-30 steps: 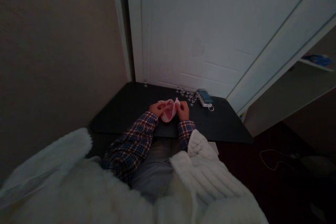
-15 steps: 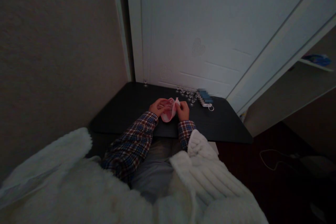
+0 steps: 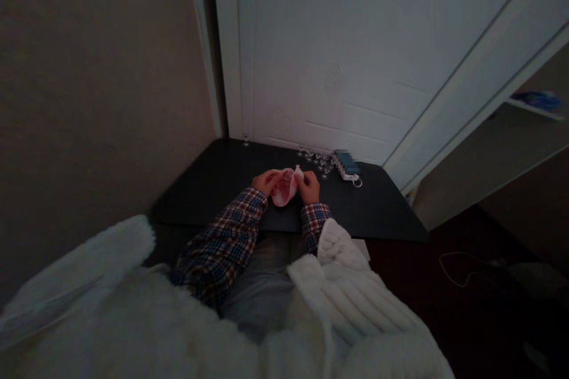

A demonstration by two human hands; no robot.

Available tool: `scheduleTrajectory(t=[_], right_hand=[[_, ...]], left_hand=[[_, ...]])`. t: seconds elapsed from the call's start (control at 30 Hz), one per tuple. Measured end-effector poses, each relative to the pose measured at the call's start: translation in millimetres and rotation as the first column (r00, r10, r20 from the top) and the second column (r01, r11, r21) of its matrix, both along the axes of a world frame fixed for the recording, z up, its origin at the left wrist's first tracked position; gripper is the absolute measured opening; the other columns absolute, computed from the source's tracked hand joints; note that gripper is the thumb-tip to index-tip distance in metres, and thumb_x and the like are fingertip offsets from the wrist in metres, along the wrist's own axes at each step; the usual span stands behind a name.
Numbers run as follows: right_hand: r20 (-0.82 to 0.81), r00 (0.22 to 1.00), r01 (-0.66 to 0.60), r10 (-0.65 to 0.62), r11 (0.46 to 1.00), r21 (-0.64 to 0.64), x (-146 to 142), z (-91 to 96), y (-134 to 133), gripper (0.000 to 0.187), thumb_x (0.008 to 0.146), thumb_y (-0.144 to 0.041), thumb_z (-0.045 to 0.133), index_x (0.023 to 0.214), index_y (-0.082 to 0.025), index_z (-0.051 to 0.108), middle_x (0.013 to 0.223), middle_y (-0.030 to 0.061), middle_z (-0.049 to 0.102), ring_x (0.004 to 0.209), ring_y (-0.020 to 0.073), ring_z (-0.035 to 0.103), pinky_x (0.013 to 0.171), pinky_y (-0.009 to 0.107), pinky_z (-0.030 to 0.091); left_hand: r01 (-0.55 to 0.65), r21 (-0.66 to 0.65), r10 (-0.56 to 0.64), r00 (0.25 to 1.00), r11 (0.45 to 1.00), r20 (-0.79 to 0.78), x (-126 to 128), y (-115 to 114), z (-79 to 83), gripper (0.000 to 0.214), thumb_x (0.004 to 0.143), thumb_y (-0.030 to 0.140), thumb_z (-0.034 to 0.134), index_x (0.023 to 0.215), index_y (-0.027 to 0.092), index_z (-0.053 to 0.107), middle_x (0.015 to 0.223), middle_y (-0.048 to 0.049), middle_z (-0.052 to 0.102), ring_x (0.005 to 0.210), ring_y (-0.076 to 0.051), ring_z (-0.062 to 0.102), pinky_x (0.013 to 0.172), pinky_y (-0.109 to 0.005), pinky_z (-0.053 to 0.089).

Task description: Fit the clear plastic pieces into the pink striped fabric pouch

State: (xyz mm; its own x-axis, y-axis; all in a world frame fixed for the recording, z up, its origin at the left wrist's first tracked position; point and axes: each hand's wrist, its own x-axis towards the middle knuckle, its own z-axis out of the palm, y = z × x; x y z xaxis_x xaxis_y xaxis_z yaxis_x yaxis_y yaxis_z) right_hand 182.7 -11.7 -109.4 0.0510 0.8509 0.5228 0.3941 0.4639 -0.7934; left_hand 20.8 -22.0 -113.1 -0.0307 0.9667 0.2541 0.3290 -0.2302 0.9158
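Observation:
A small pink, soft, pouch-like piece (image 3: pixel 283 194) is held up between my two hands over the front part of the black tabletop (image 3: pixel 213 180). My left hand (image 3: pixel 265 182) grips its left edge, fingers bent at the opening. On the other side, my right hand (image 3: pixel 310 188) pinches the upper right edge between thumb and fingers. The mouth of the pink piece gapes toward me; whether anything is inside cannot be made out. Several small clear pieces (image 3: pixel 316 158), flared like tiny goblets or suction cups, stand beyond my right hand.
A blue-screened device (image 3: pixel 347 163) with a white lower end and ring lies right of the clear pieces. One more clear piece (image 3: pixel 246 141) stands at the back left. A white panel (image 3: pixel 311 59) rises behind the table, a wall (image 3: pixel 111 71) at left.
The left fingers have shifted slightly at the mouth of the pink piece. Both hands keep their hold at nearly the same spot; the things on the table have not moved.

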Motion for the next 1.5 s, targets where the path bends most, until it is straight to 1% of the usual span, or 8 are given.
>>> scheduleTrajectory(t=[0.1, 0.27, 0.43, 0.7, 0.8, 1.1, 1.3, 1.5], right_hand=[[0.004, 1.0, -0.003, 0.003, 1.0, -0.005, -0.4, -0.6, 0.7, 0.024, 0.075, -0.04, 0.05, 0.067, -0.018, 0.055, 0.071, -0.0016, 0.046, 0.066, 0.0108, 0.043, 0.064, 0.023, 0.037], [0.014, 1.0, 0.007, -0.007, 1.0, -0.007, -0.6, -1.5, 1.2, 0.022, 0.075, -0.038, 0.051, 0.068, -0.018, 0.056, 0.07, -0.0015, 0.046, 0.066, 0.0111, 0.044, 0.064, 0.023, 0.037], [0.029, 1.0, 0.007, -0.007, 1.0, -0.005, -0.9, -1.3, 1.2, 0.021, 0.075, -0.036, 0.051, 0.066, -0.018, 0.057, 0.07, -0.0013, 0.047, 0.066, 0.0117, 0.044, 0.063, 0.024, 0.036], [0.02, 1.0, 0.002, -0.002, 1.0, -0.003, -1.2, -0.1, 0.4, 0.021, 0.076, -0.036, 0.051, 0.065, -0.018, 0.056, 0.068, -0.0014, 0.047, 0.064, 0.0119, 0.044, 0.063, 0.024, 0.036], [0.007, 1.0, 0.003, -0.003, 1.0, -0.006, -1.5, -1.0, 1.4, 0.023, 0.076, -0.037, 0.051, 0.064, -0.018, 0.056, 0.067, -0.0017, 0.047, 0.064, 0.0117, 0.044, 0.062, 0.024, 0.036], [-0.027, 0.999, -0.032, 0.031, 0.999, -0.028, -1.7, -3.4, 3.9, 0.025, 0.077, -0.039, 0.05, 0.07, -0.017, 0.059, 0.071, -0.0011, 0.05, 0.065, 0.011, 0.046, 0.061, 0.023, 0.037], [-0.034, 0.999, -0.03, 0.029, 0.999, -0.033, -2.1, 1.2, 1.5, 0.023, 0.076, -0.038, 0.051, 0.069, -0.017, 0.06, 0.07, -0.0009, 0.05, 0.064, 0.011, 0.046, 0.06, 0.023, 0.037], [-0.039, 0.999, -0.023, 0.022, 0.999, -0.036, -2.2, 3.2, 0.4, 0.024, 0.076, -0.038, 0.051, 0.068, -0.017, 0.059, 0.07, -0.0009, 0.05, 0.064, 0.011, 0.047, 0.06, 0.023, 0.037]], left_hand=[[-0.01, 0.004, 0.01, 1.0, 1.0, 0.008, 1.3, -2.2, 3.1, 0.041, 0.076, 0.049, 0.048, 0.098, 0.017, 0.06, 0.058, 0.0007, 0.059, 0.04, -0.009, 0.049, 0.038, -0.019, 0.038], [-0.009, 0.024, 0.009, 1.0, 1.0, 0.014, 2.0, -5.8, 7.9, 0.039, 0.075, 0.047, 0.05, 0.103, 0.02, 0.054, 0.073, -0.0006, 0.06, 0.04, -0.008, 0.05, 0.037, -0.019, 0.039], [-0.007, 0.045, 0.007, 1.0, 0.999, 0.003, 1.1, -5.6, 6.3, 0.039, 0.072, 0.044, 0.056, 0.103, 0.02, 0.053, 0.08, -0.0008, 0.058, 0.044, -0.008, 0.052, 0.04, -0.019, 0.041], [-0.01, 0.069, 0.013, 0.999, 0.998, -0.034, -2.2, -2.9, 5.2, 0.04, 0.072, 0.046, 0.054, 0.101, 0.018, 0.056, 0.074, -0.0008, 0.059, 0.046, -0.009, 0.052, 0.042, -0.02, 0.042], [-0.016, 0.073, 0.02, 0.998, 0.997, -0.053, -3.3, -2.3, 4.9, 0.039, 0.073, 0.048, 0.053, 0.098, 0.018, 0.059, 0.063, 0.0014, 0.056, 0.046, -0.01, 0.052, 0.044, -0.02, 0.043], [-0.046, 0.041, 0.048, 0.997, 0.998, -0.059, -4.5, 4.3, -4.5, 0.041, 0.073, 0.05, 0.052, 0.097, 0.018, 0.059, 0.055, 0.0036, 0.054, 0.044, -0.01, 0.052, 0.041, -0.02, 0.043], [-0.041, 0.037, 0.043, 0.997, 0.998, -0.063, -4.5, 2.4, -0.8, 0.036, 0.072, 0.049, 0.054, 0.088, 0.017, 0.059, 0.051, 0.0044, 0.053, 0.043, -0.01, 0.051, 0.041, -0.019, 0.042], [-0.035, 0.028, 0.037, 0.997, 0.999, -0.061, -2.9, -1.5, 4.3, 0.039, 0.073, 0.051, 0.052, 0.091, 0.017, 0.059, 0.051, 0.0043, 0.052, 0.041, -0.01, 0.05, 0.041, -0.019, 0.042]])
